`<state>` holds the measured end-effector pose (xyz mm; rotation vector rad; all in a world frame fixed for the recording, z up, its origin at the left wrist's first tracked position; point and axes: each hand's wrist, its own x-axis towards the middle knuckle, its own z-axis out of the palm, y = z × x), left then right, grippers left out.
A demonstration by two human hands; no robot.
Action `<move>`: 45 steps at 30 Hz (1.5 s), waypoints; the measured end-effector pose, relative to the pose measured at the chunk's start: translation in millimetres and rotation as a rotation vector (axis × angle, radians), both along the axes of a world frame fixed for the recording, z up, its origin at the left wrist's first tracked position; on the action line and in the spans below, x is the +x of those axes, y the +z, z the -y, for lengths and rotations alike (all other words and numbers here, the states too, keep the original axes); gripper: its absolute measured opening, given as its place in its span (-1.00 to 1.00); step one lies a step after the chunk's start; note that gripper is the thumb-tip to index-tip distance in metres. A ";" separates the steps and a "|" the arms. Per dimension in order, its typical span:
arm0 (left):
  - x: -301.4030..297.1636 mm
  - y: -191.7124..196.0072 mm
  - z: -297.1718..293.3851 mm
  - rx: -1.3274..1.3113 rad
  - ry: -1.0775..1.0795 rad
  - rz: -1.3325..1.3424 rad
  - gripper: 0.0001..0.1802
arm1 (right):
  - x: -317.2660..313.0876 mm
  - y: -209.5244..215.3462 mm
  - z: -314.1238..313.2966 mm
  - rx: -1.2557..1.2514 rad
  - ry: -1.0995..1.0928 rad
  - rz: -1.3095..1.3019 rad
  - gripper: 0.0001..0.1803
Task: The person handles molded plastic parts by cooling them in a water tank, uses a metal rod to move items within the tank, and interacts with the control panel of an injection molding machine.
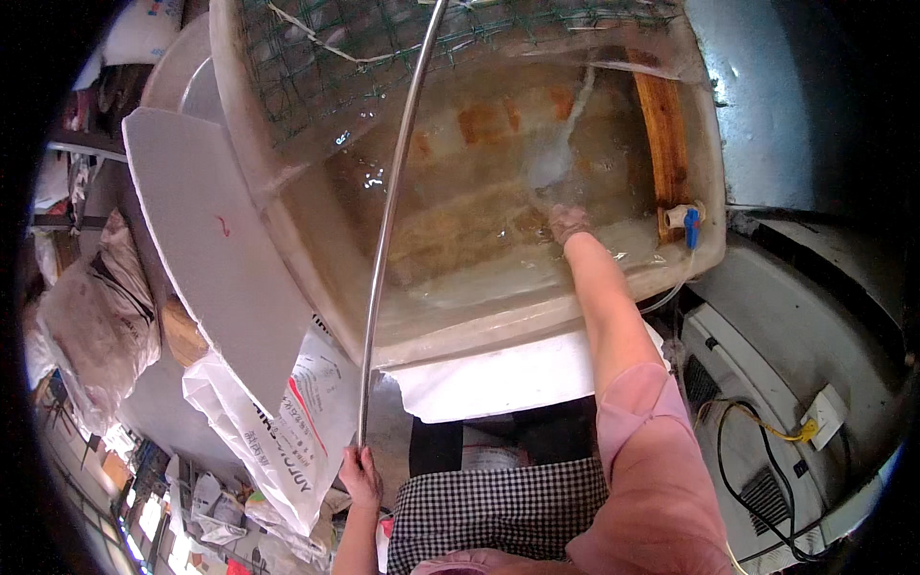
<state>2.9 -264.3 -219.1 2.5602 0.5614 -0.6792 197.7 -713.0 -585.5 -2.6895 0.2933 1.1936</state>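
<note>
Cluttered workshop floor surrounds a big water-filled tub [287, 206], seen from above. The right hand [571, 222] is sunk below the waterline near the tub's near wall, its fingers [563, 213] blurred by the ripples; they seem curled, but whether they grip anything I cannot tell. A pale streak in the water runs up from them toward the far side. The left hand [360, 476] is down by the person's waist, its fingers closed round the lower end of a long metal rod [388, 211], which rises across the tub's rim and out past the top of the view.

By my reading, the step in hand is working at something on the tub bottom while the rod is steadied; the next move would call for a feel-led grip underwater, since sight is poor there.

A wooden plank [665, 134] lies along the tub's right side, with a small blue-handled tap [691, 228] at its near end. Green netting [316, 67] covers the far left part. White sacks [273, 431] lie at the left, a grey machine with cables [767, 450] at the right.
</note>
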 end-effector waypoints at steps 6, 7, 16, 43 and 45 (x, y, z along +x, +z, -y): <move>-28.0 37.6 -41.1 0.038 -0.122 -0.126 -0.85 | 39.4 110.1 -36.4 -0.128 0.201 -0.053 -0.35; -29.2 41.2 -42.8 0.043 -0.155 -0.149 -0.85 | 46.9 132.3 -41.4 -0.187 0.160 0.025 -0.29; 5.3 19.0 -7.6 0.061 -0.099 -0.186 -0.81 | 50.9 -14.9 -18.5 0.022 0.078 0.131 -0.26; 109.1 -54.3 79.4 -0.092 -0.159 -0.143 -0.75 | 0.4 74.7 -15.4 -0.029 0.215 -0.097 -0.51; 128.8 -75.4 107.1 -0.157 -0.135 -0.107 -0.74 | 5.1 67.2 -2.6 0.025 0.151 -0.224 -0.48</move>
